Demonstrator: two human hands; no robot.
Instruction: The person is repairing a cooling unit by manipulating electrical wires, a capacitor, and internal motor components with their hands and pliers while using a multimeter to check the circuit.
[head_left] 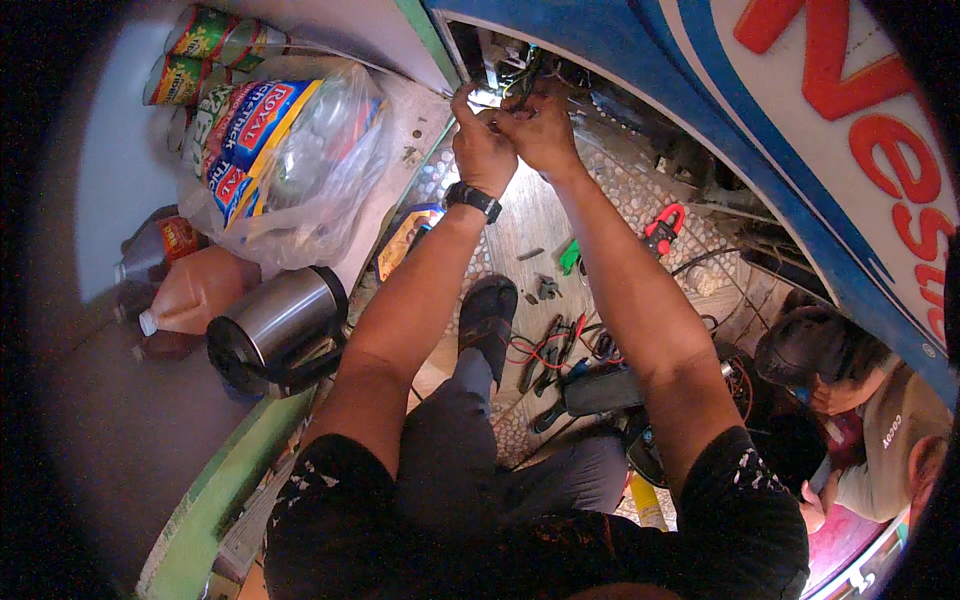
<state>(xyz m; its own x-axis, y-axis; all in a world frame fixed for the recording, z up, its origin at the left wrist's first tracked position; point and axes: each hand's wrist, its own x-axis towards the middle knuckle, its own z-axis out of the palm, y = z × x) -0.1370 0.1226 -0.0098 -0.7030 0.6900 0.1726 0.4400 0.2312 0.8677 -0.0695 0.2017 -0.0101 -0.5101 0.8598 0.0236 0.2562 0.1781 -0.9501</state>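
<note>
Both of my hands are raised to a narrow open compartment (475, 60) with wires, at the base of a blue-and-white cabinet (640, 55). My left hand (480, 150), with a black watch (470, 200) on its wrist, has its fingers curled at the opening; what they hold is hidden. My right hand (540, 130) is close beside it, fingers bent around something small by dark wires (520, 80), too small to make out. Below lie a red clamp meter (663, 230), a green object (570, 257), tools and red-and-black leads (550, 340).
Left, a ledge (410, 125) holds cans (195, 35), a bagged package (290, 150), plastic jugs (205, 290) and a steel kettle (275, 325). My sandaled foot (487, 315) is on the floor. Lower right, another person (885, 440) in a dark cap (810, 340) sits near me.
</note>
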